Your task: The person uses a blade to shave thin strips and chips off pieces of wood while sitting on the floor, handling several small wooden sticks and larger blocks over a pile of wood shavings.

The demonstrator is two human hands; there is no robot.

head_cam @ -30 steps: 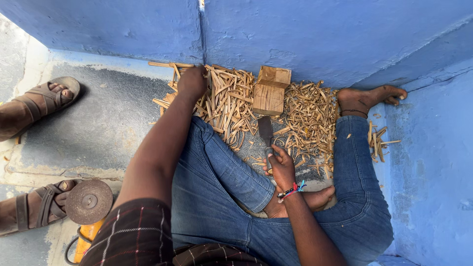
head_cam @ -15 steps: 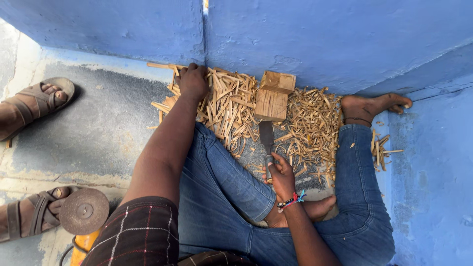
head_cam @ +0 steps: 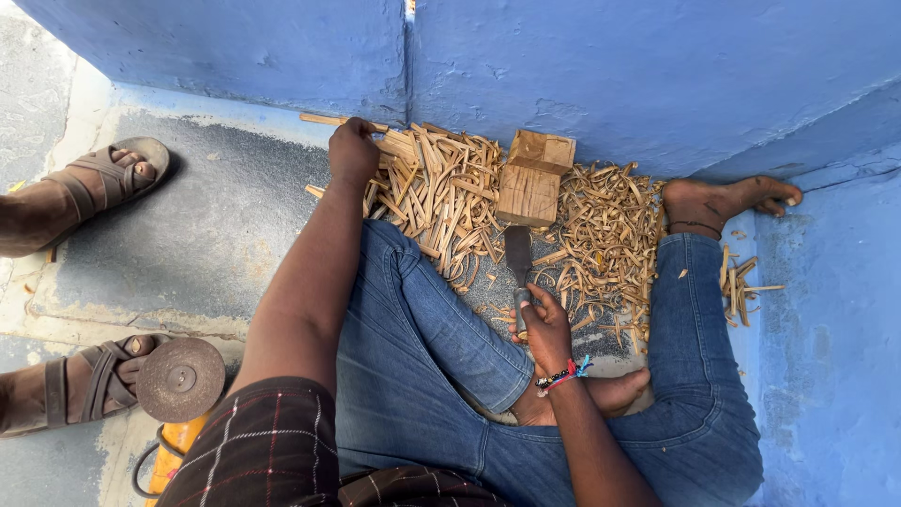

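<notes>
Curled tight round the handle of a flat chisel (head_cam: 519, 268), right hand (head_cam: 546, 324), blade pointing up at the wooden block (head_cam: 530, 178) just beyond. Reaching into the wood strips (head_cam: 427, 188), left hand (head_cam: 354, 150), fingers bent, grip hidden. Mid-carving, probably; next, a steady piece on the block.
</notes>
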